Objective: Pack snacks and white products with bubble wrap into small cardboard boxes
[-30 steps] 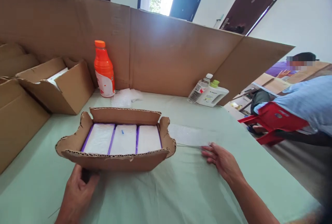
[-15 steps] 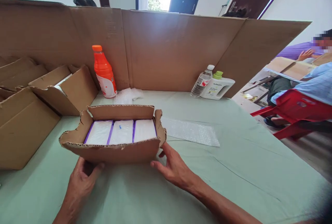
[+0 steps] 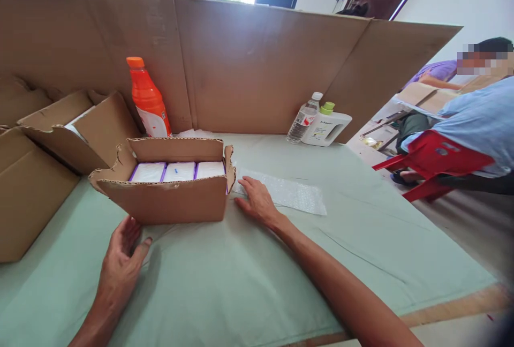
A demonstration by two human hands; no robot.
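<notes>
A cardboard box (image 3: 180, 201) with an open top and ragged edges rests on the cloth in front of me. Inside it three white packs (image 3: 179, 172) with purple sides sit in a row. My left hand (image 3: 122, 256) is by the box's near left corner, thumb apart from the fingers; whether the fingertips touch the cardboard I cannot tell. Just right of the box is my right hand (image 3: 257, 201), open and off the box, with its fingers at the near left part of a strip of bubble wrap (image 3: 297, 195).
More cardboard boxes (image 3: 36, 202) stand at the left. An orange bottle (image 3: 149, 100), a clear water bottle (image 3: 304, 119) and a white jug (image 3: 327, 128) stand against a cardboard screen (image 3: 257, 63). A person in a blue shirt (image 3: 477, 127) sits on a red chair (image 3: 450, 157) at right.
The box has moved away from me and now rests farther back on the cloth. Both hands have loosened from it; the right has come off its right side toward the bubble wrap.
</notes>
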